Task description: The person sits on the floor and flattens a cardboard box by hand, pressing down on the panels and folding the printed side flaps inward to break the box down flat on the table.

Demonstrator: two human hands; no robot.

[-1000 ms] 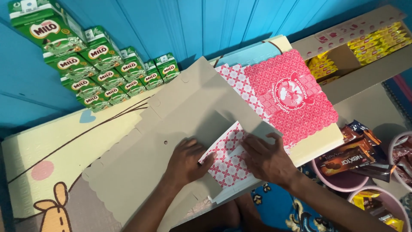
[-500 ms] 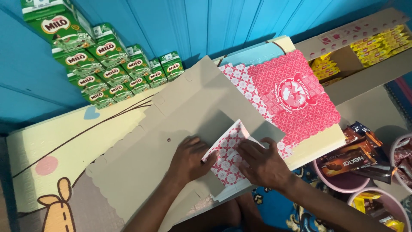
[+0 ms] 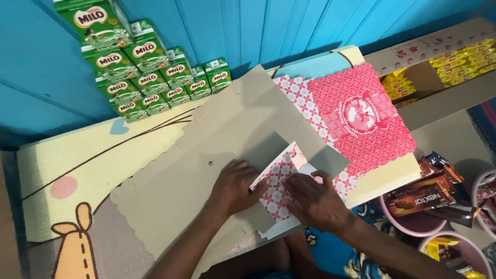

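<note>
- The flat cardboard box blank [image 3: 206, 170], grey-brown on its inner face, lies unfolded across the middle of the frame, running from the lower left up toward the upper right.
- Its printed outer face shows at the right of centre as a red patterned panel [image 3: 361, 119] with a round white emblem.
- A small folded flap [image 3: 281, 181], white with a red lattice print, sits at lower centre, turned over onto the grey inner face.
- The left hand [image 3: 235, 186] lies palm down on the grey cardboard just left of the flap, its fingertips touching the flap's left edge, fingers loosely together.
- The right hand [image 3: 315, 201] presses flat on the flap's lower right part, fingers stretched toward the upper left. Neither hand pinches anything.
- A play mat [image 3: 67, 170] in pale yellow with cartoon shapes lies under the blank at the left of the frame.
- Green drink cartons [image 3: 150, 72] are stacked against the blue wall [image 3: 289, 26] at the upper left.
- An open carton of yellow packets [image 3: 454, 57] stands at the upper right.
- Pink bowls [image 3: 413, 219] holding wrapped snacks sit at the lower right.
</note>
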